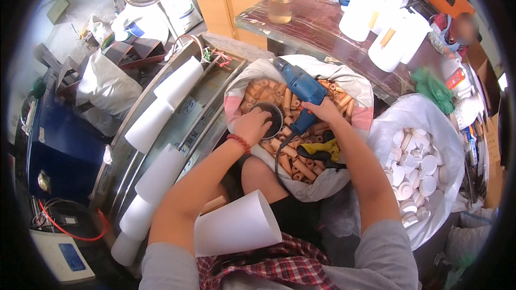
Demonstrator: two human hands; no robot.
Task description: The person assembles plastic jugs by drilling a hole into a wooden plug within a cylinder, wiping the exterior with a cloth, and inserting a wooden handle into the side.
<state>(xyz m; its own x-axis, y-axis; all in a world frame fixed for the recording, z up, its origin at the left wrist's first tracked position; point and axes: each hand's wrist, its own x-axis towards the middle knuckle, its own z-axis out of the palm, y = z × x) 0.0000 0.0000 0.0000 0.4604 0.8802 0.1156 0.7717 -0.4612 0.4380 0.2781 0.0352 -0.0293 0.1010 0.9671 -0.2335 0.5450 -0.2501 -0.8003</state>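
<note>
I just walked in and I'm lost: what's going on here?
A person's right hand grips a blue power drill over a sack of brown cylindrical pieces. The left hand is at a dark round bowl in that sack. A white tapered container is tipped sideways near the lap.

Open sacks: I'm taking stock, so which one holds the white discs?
The plain white sack at right; the pink-banded sack holds tan cylinders.
</note>
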